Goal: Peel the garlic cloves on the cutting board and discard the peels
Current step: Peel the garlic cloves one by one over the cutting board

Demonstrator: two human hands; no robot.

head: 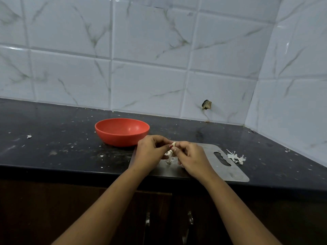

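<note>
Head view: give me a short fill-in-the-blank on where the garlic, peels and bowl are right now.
1. ____ hands, the left hand and the right hand, pinch the garlic clove.
2. A pile of peels lies on the counter beside the ____ end of the cutting board.
3. The red bowl stands behind the board's ____ end.
Missing words: both; right; left.

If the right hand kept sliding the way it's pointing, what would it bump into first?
Probably the left hand, since both pinch the garlic clove between them. Past that sits the red bowl, though depth is unclear.
</note>
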